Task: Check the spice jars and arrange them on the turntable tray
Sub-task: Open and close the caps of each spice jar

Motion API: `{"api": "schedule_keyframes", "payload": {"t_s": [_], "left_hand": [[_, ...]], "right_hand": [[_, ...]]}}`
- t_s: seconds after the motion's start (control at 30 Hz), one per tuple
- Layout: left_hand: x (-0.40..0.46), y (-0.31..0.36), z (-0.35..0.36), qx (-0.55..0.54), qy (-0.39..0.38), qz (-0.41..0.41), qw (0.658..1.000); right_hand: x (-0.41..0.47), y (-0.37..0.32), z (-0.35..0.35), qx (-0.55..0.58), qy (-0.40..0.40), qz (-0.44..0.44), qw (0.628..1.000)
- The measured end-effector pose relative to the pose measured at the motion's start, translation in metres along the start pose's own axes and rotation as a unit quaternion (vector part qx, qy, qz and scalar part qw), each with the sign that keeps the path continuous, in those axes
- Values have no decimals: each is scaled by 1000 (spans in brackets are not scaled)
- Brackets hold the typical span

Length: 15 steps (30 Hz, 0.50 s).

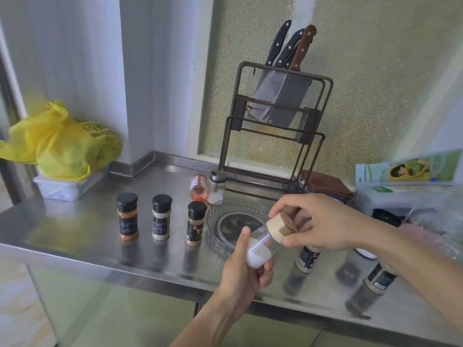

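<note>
**Checking the glass jar before it goes on the turntable**

Both hands are busy with one glass jar, held tilted in the air right over the near edge of the clear turntable tray, which still has nothing on it. The left hand comes up from below and wraps around the jar body, thumb pointing up along the glass. The right hand reaches in from the right with fingers curled around the wooden lid, so I'd guess the lid is being twisted or tested. White powder has slid to the low end because of the tilt. Three black-capped jars wait upright in a row on the desk left of the tray, more sit to the right, and a red one lies on its side behind.
</note>
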<state>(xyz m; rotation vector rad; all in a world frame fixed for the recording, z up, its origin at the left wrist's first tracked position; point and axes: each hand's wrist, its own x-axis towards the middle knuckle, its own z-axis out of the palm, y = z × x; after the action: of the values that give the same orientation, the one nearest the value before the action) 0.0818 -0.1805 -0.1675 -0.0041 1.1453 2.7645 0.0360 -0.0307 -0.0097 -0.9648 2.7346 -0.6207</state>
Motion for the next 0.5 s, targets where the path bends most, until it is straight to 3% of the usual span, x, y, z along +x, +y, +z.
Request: {"api": "schedule_keyframes", "payload": {"t_s": [0.27,0.5], "left_hand": [[-15,8,4,0,-62,26,998],[-14,17,25,-54,16,-58,997]], "right_hand": [[-2,1,-4,111,21,54,992],[-10,11,-9,133,14,-16,991]]}}
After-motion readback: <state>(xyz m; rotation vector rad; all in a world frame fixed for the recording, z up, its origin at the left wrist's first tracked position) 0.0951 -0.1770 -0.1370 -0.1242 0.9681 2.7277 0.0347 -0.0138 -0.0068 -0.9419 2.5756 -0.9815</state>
